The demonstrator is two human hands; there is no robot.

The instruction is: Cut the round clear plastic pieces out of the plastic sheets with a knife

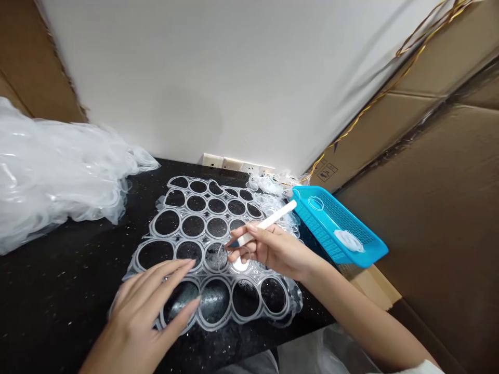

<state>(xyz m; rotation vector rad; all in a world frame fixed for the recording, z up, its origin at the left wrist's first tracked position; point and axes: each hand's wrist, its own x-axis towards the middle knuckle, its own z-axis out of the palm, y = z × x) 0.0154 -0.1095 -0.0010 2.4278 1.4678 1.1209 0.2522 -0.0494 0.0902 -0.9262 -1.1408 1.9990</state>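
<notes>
Grip of the right hand (pixel 273 249) pinches a white plastic stick (pixel 268 224) above the clear ring-cut plastic sheet (pixel 195 228) on the black desk (pixel 58 291), the open left hand (pixel 132 317) lying across its near rings.

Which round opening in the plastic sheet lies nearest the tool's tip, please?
The third opening from the left in its row, hazier than its black neighbours.

A clear plastic sheet (pixel 202 240) of joined round rings lies flat, dark bench showing through its holes. The right hand (pixel 273 249) pinches a white spatula (pixel 265 225) above it, while the left hand (pixel 136 317) spreads over its near rings.
</notes>
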